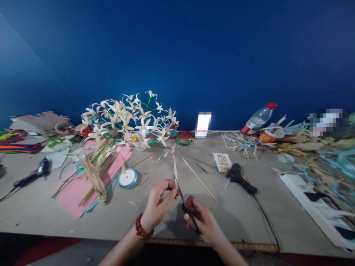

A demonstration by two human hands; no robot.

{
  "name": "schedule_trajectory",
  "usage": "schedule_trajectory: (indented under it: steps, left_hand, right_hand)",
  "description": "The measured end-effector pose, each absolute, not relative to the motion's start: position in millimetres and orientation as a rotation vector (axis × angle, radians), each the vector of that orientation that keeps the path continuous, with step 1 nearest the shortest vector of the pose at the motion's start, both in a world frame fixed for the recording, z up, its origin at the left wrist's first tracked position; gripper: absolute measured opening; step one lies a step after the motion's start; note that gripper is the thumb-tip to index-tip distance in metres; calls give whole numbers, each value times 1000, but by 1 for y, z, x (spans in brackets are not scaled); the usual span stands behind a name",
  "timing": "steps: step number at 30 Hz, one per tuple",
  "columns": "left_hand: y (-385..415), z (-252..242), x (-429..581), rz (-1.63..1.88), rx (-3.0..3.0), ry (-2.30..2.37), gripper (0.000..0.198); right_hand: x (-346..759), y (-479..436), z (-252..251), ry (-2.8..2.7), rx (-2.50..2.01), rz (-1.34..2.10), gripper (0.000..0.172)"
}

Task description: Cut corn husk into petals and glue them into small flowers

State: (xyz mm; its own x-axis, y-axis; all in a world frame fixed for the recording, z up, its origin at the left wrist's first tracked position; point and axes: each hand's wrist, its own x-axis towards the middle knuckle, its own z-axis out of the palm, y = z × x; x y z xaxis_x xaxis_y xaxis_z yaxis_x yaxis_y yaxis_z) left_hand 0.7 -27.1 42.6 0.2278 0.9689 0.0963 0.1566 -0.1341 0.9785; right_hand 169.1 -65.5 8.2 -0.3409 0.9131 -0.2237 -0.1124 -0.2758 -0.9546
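My left hand (161, 203) is closed in a pinch, with a beaded bracelet (142, 227) on its wrist. Between thumb and fingers it grips a thin, pale husk strip (175, 165) that points away from me. My right hand (203, 220) is wrapped round the handles of black scissors (185, 208). Their blades lie along the strip, close to my left fingertips; whether they are cutting into it I cannot tell. Just beyond my hands, a thin wooden stick (198, 178) lies on the grey table (155, 236).
White husk flowers (144, 125) on green stems stand at the back. A ribbon spool (127, 178), pink paper (72, 199) and dry husks (93, 177) lie left. A black glue gun (241, 178), a power strip (313, 210) and a bottle (259, 118) are right. Another glue gun (33, 173) lies far left.
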Motion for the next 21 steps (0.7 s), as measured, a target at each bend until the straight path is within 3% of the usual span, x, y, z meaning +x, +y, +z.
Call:
schedule_trajectory:
  steps: [21]
  left_hand:
    - [-27,38,-1,1049,1471,1065,25]
  right_hand:
    - [168,-66,10,-1199,-1102,1702,49]
